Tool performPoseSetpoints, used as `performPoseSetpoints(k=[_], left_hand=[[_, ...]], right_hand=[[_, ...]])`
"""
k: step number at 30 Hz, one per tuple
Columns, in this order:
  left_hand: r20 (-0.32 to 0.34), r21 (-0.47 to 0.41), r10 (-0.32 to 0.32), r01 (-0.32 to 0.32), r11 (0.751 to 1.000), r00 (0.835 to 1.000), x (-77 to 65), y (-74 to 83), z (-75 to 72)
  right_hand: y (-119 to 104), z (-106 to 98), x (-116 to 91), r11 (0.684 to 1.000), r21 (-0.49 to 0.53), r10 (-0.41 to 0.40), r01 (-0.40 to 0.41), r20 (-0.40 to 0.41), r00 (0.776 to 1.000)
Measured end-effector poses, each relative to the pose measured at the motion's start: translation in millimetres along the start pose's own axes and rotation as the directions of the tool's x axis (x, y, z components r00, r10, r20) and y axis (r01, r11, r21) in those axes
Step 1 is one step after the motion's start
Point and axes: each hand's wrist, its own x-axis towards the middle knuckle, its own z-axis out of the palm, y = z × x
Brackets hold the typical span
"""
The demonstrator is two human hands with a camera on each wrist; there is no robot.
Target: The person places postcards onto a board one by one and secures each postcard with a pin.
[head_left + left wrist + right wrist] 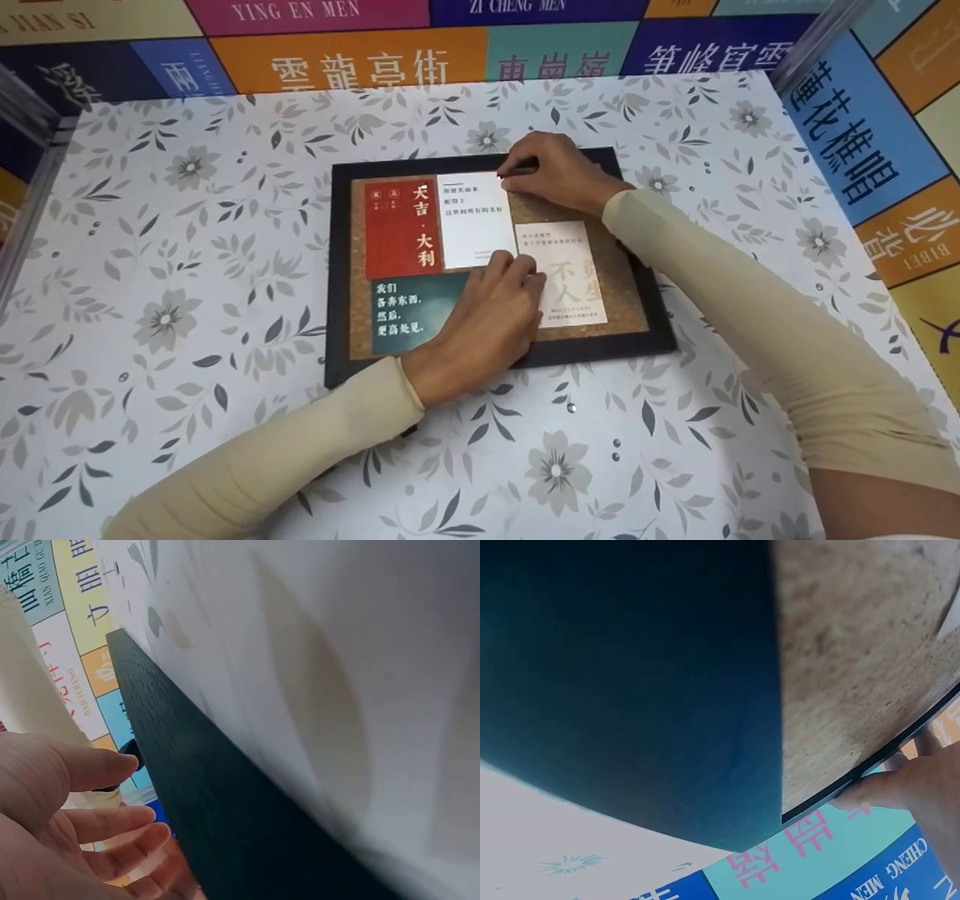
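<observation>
A black-framed cork board lies on the table with a red card, a white card, a teal card and a cream card on it. At the white card's upper right corner, my right hand pinches a small dark piece between thumb and index finger; its kind is too small to tell. My left hand rests its bent fingertips by that card's lower right corner, covering part of the teal card. In the left wrist view, gaps show between the left thumb and the other visible fingers.
Grey flowers and leaves pattern the white tabletop around the board. Colourful panels with printed characters stand along the back and right edges. Bare cork shows along the frame's side in the right wrist view.
</observation>
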Motion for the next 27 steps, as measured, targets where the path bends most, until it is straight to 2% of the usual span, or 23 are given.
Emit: performPoseSetpoints(k=[5,9,18,27], left_hand=[[0.050,0.059,-0.025,0.022,0.998,0.998,-1.6,-3.0,2.2],[0.094,0.041,-0.044,0.040,0.998,0.995,-2.7,-4.8,2.4],[0.114,-0.018,-0.043,0.045,0.999,0.993,-3.6,-7.7,-0.3],[0.135,-0.015,-0.054,0.057,0.998,0.989,-2.7,-8.5,0.8]], right_hand=[[-0.7,0.3,-0.4,1.000,0.004,0.005,-0.005,0.010,1.000],[0.2,0.2,0.1,1.000,0.012,0.013,-0.013,0.013,1.000],[1.6,-0.3,1.4,0.999,0.014,0.030,-0.030,0.019,0.999],[2.1,-3.8,-0.8,1.000,-0.011,-0.002,0.002,0.045,0.999]])
